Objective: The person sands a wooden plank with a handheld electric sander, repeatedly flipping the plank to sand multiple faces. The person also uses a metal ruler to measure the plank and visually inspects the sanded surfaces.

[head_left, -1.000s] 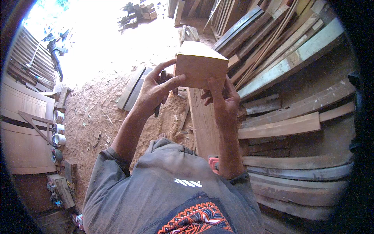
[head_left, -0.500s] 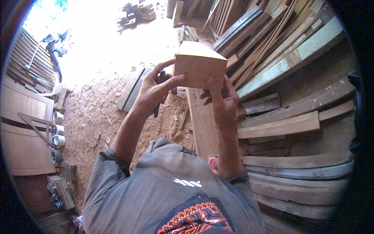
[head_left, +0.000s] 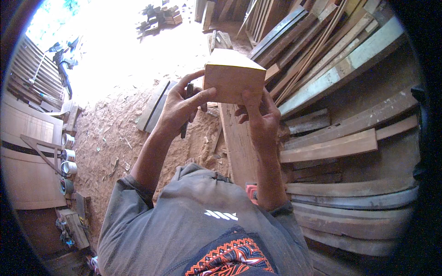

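A squared wooden block [head_left: 235, 82] is held up in front of me, its end face toward me and its bright top face stretching away. My left hand [head_left: 184, 99] grips its left side, thumb on the end face. Tucked in the same hand is a thin dark stick-like tool [head_left: 186, 120], perhaps a pencil; its exact kind is unclear. On the right, my right hand [head_left: 262, 110] holds the block's lower right, thumb pressed on the end face and fingers partly hidden behind. Below the block runs a long wooden plank [head_left: 237, 147].
Stacked boards [head_left: 331, 145] fill the right side, with long timbers [head_left: 345, 69] leaning beyond them. Wooden door panels [head_left: 32, 161] and several small pots [head_left: 69, 155] line the left. A red object [head_left: 251, 193] lies by my right forearm. Dark boards [head_left: 156, 106] rest on the dirt floor.
The block and both hands have shifted very slightly left in the view, along with the surroundings. Both grips are the same.
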`<act>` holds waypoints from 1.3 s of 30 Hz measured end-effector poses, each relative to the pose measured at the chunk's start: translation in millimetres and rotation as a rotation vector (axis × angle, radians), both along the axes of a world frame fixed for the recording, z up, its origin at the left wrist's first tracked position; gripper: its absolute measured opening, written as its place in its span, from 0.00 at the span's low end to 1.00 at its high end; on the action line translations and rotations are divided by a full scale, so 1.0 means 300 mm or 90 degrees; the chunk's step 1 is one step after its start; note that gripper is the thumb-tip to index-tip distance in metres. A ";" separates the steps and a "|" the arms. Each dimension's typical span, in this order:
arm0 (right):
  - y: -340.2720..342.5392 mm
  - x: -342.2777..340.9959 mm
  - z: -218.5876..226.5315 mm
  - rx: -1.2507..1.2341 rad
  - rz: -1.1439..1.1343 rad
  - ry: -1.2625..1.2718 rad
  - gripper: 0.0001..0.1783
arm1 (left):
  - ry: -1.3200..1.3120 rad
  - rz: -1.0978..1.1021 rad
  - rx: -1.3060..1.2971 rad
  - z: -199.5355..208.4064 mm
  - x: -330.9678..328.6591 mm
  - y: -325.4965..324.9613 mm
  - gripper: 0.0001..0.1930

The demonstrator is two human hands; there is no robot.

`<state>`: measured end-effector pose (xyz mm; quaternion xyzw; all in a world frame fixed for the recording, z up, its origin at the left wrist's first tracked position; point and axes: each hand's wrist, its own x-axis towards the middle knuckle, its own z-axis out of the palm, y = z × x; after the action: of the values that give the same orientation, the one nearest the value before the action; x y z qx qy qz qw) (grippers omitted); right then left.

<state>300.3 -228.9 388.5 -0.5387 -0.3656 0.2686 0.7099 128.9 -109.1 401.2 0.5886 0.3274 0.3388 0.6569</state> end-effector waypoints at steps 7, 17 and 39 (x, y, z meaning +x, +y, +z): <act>0.002 -0.007 0.003 -0.006 -0.004 -0.003 0.25 | 0.002 0.004 -0.001 0.002 -0.001 -0.004 0.38; -0.002 -0.017 0.017 -0.011 -0.012 0.008 0.24 | -0.003 0.005 -0.003 0.008 0.001 -0.004 0.36; -0.033 0.108 -0.027 -0.026 -0.102 -0.008 0.28 | -0.039 -0.087 -0.004 -0.002 0.120 -0.042 0.49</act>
<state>332.9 -238.8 380.5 -0.5825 -0.3199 0.2148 0.7157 164.8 -121.6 400.7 0.5971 0.2668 0.3102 0.6900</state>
